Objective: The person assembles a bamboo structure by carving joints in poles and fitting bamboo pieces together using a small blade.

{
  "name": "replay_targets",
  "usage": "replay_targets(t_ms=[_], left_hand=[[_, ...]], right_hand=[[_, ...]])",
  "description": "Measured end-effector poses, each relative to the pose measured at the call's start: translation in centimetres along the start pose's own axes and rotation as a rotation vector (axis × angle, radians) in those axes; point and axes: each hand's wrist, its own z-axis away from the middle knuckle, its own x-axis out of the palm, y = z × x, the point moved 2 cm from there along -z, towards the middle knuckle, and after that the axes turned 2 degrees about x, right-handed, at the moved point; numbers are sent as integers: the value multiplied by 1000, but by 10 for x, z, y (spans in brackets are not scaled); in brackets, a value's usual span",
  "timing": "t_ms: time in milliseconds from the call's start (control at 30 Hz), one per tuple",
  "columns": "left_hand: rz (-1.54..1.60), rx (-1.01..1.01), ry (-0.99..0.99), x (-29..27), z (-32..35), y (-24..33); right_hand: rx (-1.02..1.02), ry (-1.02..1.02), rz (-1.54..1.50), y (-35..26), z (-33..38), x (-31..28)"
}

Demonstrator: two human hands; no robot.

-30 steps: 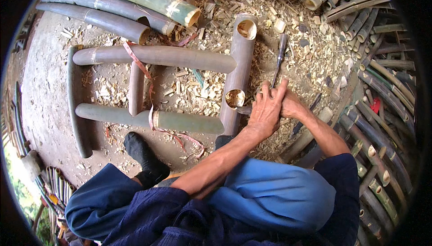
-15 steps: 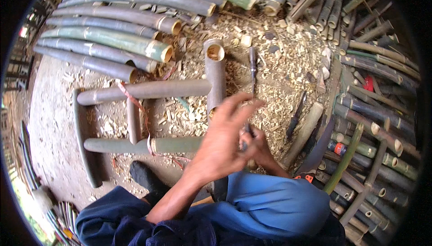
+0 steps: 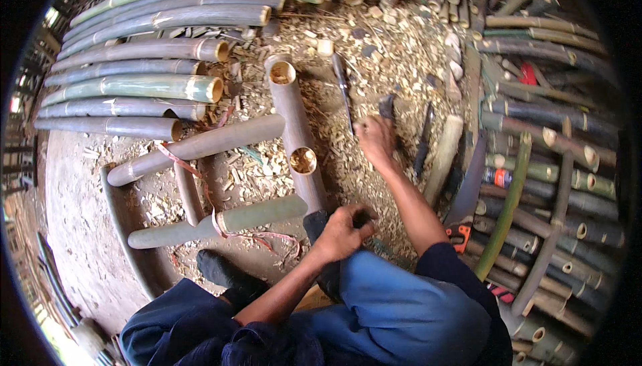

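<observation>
A bamboo frame lies on the chip-strewn ground in front of me. Its thick upright tube [image 3: 294,122] has an open top end and a round hole [image 3: 303,160] cut in its side. Two thinner crossbars [image 3: 200,148] [image 3: 224,222] run off to the left, tied with reddish strips. My left hand [image 3: 342,231] is curled into a fist by the tube's lower end, beside my knee; nothing shows in it. My right hand [image 3: 376,140] reaches out over the chips and grips a dark-handled tool [image 3: 388,107] that sticks out past the fingers.
A long thin blade [image 3: 342,88] lies left of the right hand, another dark tool [image 3: 423,142] and a pale bamboo piece [image 3: 445,155] to its right. A saw with an orange handle [image 3: 461,232] sits by my right arm. Bamboo poles are stacked upper left [image 3: 134,88] and right [image 3: 555,165].
Both hands were together at the tube's side hole. The right hand has since reached out to the dark-handled tool and the left hand has dropped back to the tube's lower end.
</observation>
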Motion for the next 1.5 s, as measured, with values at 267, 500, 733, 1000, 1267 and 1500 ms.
replay_targets(t_ms=[267, 500, 733, 1000, 1267, 1500], left_hand=[[217, -7, 169, -21, -6, -19], [402, 33, 546, -90, -19, 36], [175, 259, 405, -26, -66, 77], [-1025, 473, 172, 32, -76, 58], [-1051, 304, 303, 0, -96, 7], [-1114, 141, 279, -16, -112, 6]], right_hand=[[105, -95, -465, -5, -9, 17], [-105, -207, -919, -41, 126, -19], [-34, 84, -824, 78, 192, -28], [561, 138, -376, 269, 167, 7], [749, 189, -1324, 229, 201, -14], [455, 57, -1479, 154, 234, -95]])
